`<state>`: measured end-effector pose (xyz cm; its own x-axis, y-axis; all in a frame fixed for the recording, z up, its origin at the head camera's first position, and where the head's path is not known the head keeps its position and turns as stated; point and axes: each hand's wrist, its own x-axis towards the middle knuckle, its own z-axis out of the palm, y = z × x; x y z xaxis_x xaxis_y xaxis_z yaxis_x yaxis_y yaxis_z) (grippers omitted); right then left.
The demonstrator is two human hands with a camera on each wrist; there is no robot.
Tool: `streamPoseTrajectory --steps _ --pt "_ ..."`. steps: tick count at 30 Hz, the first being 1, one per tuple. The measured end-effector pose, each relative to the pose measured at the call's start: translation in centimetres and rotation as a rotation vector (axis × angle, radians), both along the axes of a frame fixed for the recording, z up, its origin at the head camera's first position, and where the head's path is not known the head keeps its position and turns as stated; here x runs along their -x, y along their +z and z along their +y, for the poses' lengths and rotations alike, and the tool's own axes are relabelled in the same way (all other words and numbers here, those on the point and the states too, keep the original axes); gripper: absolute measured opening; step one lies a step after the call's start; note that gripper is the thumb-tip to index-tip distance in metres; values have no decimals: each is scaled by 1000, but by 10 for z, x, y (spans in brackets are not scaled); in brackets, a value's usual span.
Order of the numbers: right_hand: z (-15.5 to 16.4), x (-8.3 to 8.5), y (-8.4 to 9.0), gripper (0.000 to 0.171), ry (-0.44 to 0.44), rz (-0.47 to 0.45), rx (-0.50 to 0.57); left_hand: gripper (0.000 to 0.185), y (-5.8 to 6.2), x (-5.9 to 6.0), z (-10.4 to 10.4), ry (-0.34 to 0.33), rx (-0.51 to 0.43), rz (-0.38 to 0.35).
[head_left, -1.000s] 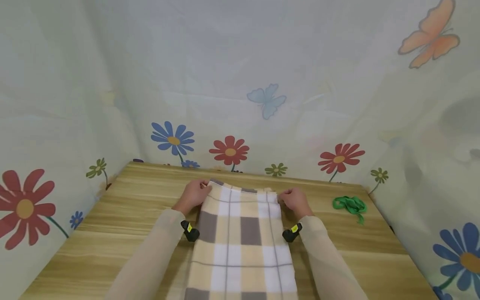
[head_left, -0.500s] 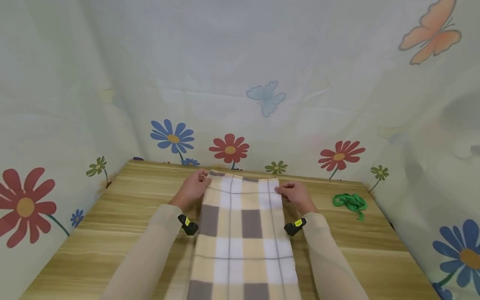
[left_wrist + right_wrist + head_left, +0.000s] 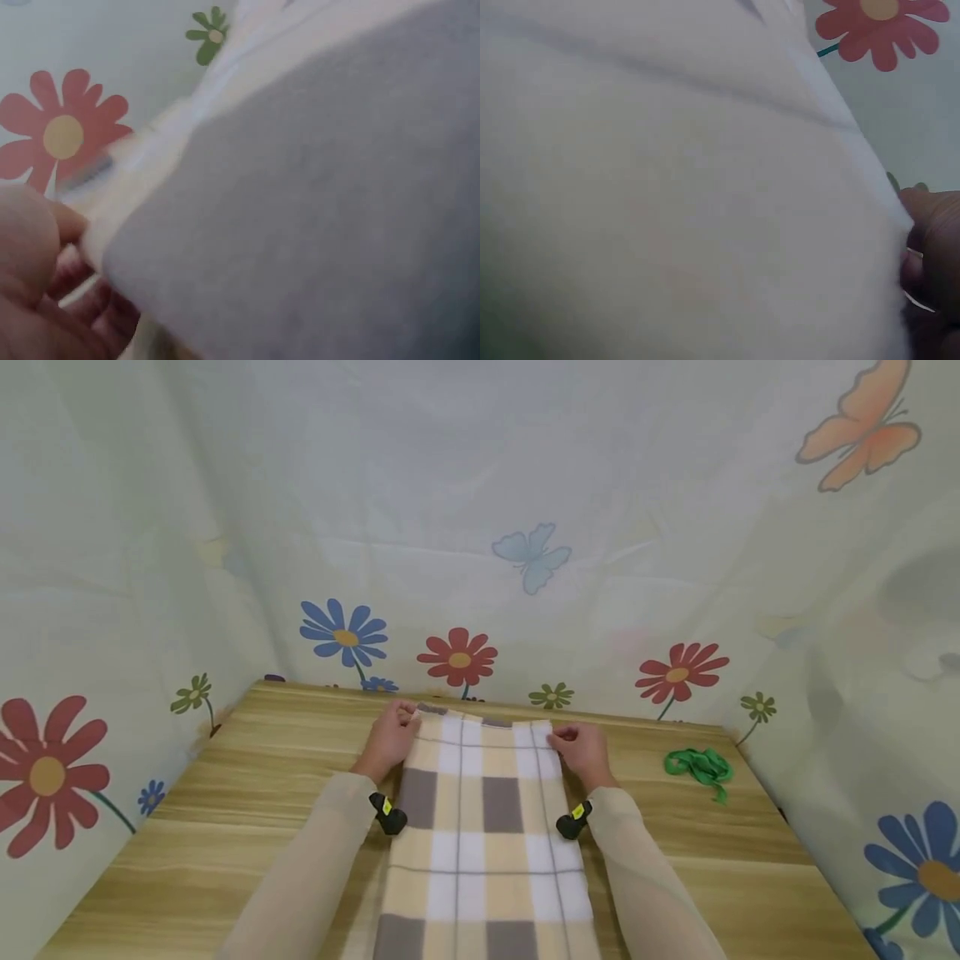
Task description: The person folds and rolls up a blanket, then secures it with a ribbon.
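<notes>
A checked fleece cloth (image 3: 483, 827) in beige, white and grey lies lengthwise on the wooden table (image 3: 247, 793), running from the far edge toward me. My left hand (image 3: 390, 739) pinches its far left corner and my right hand (image 3: 579, 750) pinches its far right corner. In the left wrist view the grey cloth (image 3: 315, 225) fills the frame, with my fingers (image 3: 45, 300) curled at its edge. The right wrist view is mostly pale cloth (image 3: 682, 195), with my fingertips (image 3: 930, 255) at its right edge.
A bundle of green ribbon (image 3: 701, 767) lies on the table at the right, near the back. A curtain (image 3: 480, 527) printed with flowers and butterflies closes the table in at the back and on both sides.
Both hands carried the cloth's far edge a little farther from me, then my right hand drew slightly inward. The green ribbon has stayed put.
</notes>
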<state>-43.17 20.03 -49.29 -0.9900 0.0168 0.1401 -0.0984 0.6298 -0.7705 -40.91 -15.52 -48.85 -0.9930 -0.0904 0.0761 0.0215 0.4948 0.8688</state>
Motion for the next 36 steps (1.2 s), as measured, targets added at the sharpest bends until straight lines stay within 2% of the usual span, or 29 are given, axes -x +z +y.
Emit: streamPoseTrajectory --steps 2,5,7,9,11,13,15,17,18,20,23,26,30,33,36 --pt "-2 0 0 22 15 -19 -56 27 -1 0 0 24 90 -20" --pt "-6 -3 2 24 33 -19 -116 37 -1 -4 1 23 231 -29" --pt "-9 -6 5 21 49 34 -153 42 1 -9 4 10 334 -1" --pt "-13 -12 9 17 99 98 -201 41 5 -16 8 -21 450 70" --pt "-20 -22 14 15 206 138 -264 37 9 -26 14 -95 598 159" --pt "-26 -33 18 15 359 163 -367 34 13 -37 21 -226 712 216" --pt "-32 -43 21 22 504 132 -475 40 16 -47 26 -377 797 201" --pt "-36 -52 22 35 587 72 -572 54 19 -56 29 -501 800 121" --pt "-37 -54 21 43 601 35 -614 62 19 -59 30 -535 784 67" --pt "-38 -58 19 58 584 -71 -662 75 19 -63 29 -562 757 -33" --pt "-39 -60 17 68 537 -192 -666 81 15 -62 25 -562 704 -86" --pt "-37 -59 17 69 538 -214 -644 81 9 -60 21 -561 700 -83" --pt "-31 -66 19 67 564 -146 -590 78 9 -66 23 -569 725 -20" --pt "-28 -84 23 65 586 -113 -567 79 13 -83 28 -601 757 23" --pt "-27 -107 29 64 623 -93 -572 83 20 -109 33 -665 791 46"
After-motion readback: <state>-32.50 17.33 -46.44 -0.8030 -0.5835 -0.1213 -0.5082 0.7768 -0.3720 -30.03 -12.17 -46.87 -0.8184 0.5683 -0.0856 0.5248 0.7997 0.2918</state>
